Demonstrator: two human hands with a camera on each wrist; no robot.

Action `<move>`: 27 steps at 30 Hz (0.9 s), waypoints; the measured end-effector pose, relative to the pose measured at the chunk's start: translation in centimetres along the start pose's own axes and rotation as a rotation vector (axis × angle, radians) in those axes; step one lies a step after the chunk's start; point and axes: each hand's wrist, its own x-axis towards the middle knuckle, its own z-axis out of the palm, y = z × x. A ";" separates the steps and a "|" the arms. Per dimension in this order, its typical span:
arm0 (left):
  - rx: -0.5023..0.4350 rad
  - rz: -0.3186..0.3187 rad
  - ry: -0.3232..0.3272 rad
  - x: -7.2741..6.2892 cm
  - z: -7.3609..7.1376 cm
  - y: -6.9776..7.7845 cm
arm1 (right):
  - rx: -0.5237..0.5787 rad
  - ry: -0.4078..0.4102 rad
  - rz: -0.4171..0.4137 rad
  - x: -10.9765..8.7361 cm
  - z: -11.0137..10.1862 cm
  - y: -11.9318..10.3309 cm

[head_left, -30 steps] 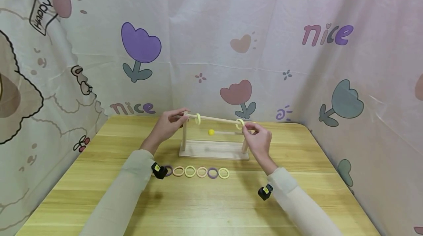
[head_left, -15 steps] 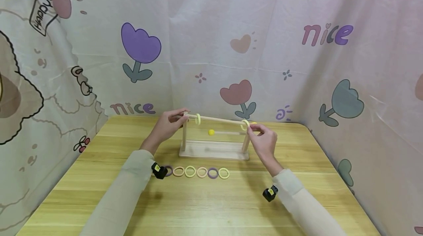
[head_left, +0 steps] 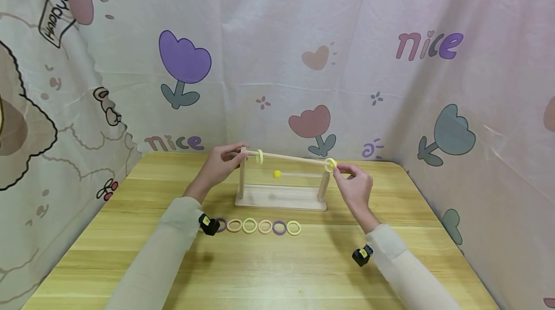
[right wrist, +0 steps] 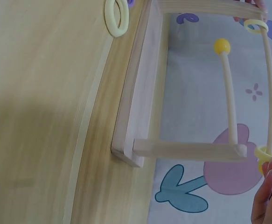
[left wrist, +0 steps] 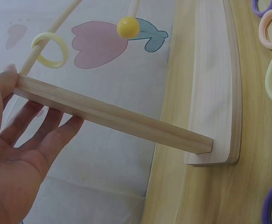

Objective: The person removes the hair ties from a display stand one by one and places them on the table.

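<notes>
A wooden stand [head_left: 281, 196] has two upright posts, each bearing a rod with a yellow ball at its free end. My left hand [head_left: 222, 161] holds the top of the left post [left wrist: 112, 114], thumb on one side and fingers on the other. On the upper rod [head_left: 290, 157], a pale yellow ring [left wrist: 52, 49] hangs near that post. My right hand [head_left: 356, 185] pinches another pale yellow ring [head_left: 330, 165] at the rod's far end, where it overlaps the yellow ball. The lower rod [right wrist: 230, 98] reaches from the right post [right wrist: 187, 148] and carries no ring.
In front of the stand, several purple, peach and yellow rings lie in a row on the wooden table [head_left: 277, 271], including a yellow ring [head_left: 294, 227] at the right end. My left wrist camera [head_left: 209, 224] overlaps the row's left end. A printed curtain [head_left: 269, 59] hangs behind.
My right hand has moved to the right along the upper rod, taking the pinched ring from left of the right post to the ball end. My left hand stays in place.
</notes>
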 end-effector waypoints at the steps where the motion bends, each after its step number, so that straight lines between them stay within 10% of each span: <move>1: -0.001 -0.001 0.000 0.0 0.0 0.0 | 0.000 0.001 0.002 0.0 -0.1 0.1; 27: -0.012 0.010 -0.001 0.1 -0.1 -0.2 | -0.084 -0.010 0.040 0.8 -2.5 1.5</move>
